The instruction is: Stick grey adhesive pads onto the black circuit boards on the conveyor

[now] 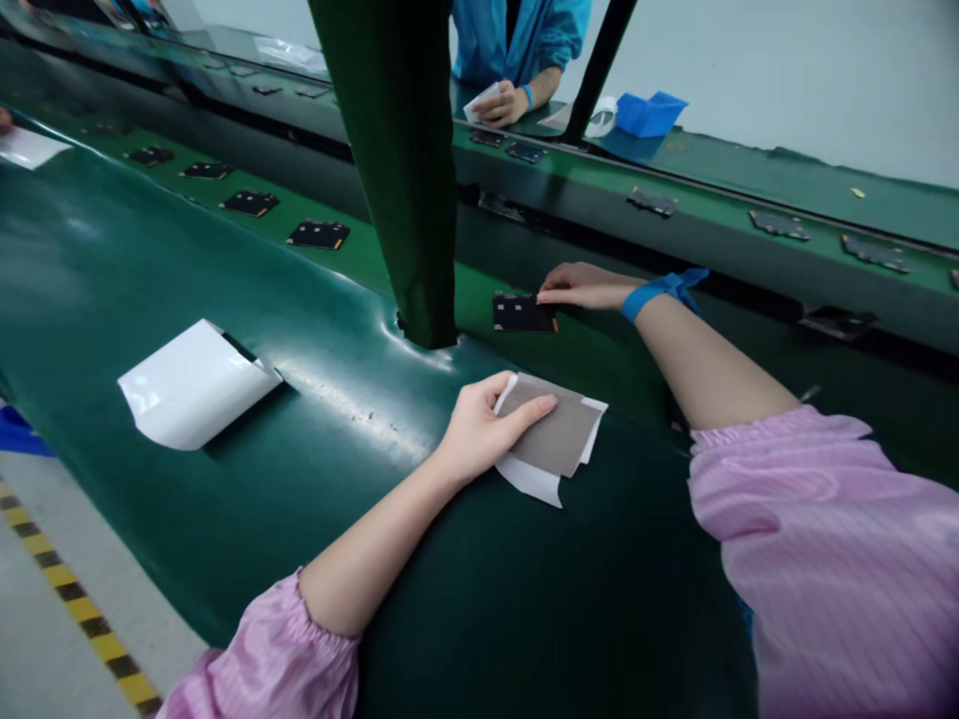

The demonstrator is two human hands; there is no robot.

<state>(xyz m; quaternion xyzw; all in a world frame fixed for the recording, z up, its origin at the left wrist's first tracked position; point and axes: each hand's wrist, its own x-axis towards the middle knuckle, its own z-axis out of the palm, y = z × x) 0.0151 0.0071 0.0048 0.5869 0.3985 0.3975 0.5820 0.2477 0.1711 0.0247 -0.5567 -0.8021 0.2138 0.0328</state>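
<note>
My left hand (483, 424) grips a small stack of grey sheets (558, 429) with white backing paper, thumb flat on top, just above the green mat. White corners of the backing stick out past the grey. My right hand (580, 287), with a blue band on the wrist, reaches over the green conveyor belt. Its thumb and fingertips close on the right edge of a dark circuit board (516, 314), which lies flat on the belt. Small pale squares show on the board's top. Whether the fingers grip the board or only press on it is hard to see.
A green post (420, 200) rises beside the belt, left of my hands. Several dark boards (319, 235) lie along the belt. A curled white sheet (195, 384) rests on the mat (300, 479). Across the line, a person in blue holds white sheets near a blue bin (650, 114).
</note>
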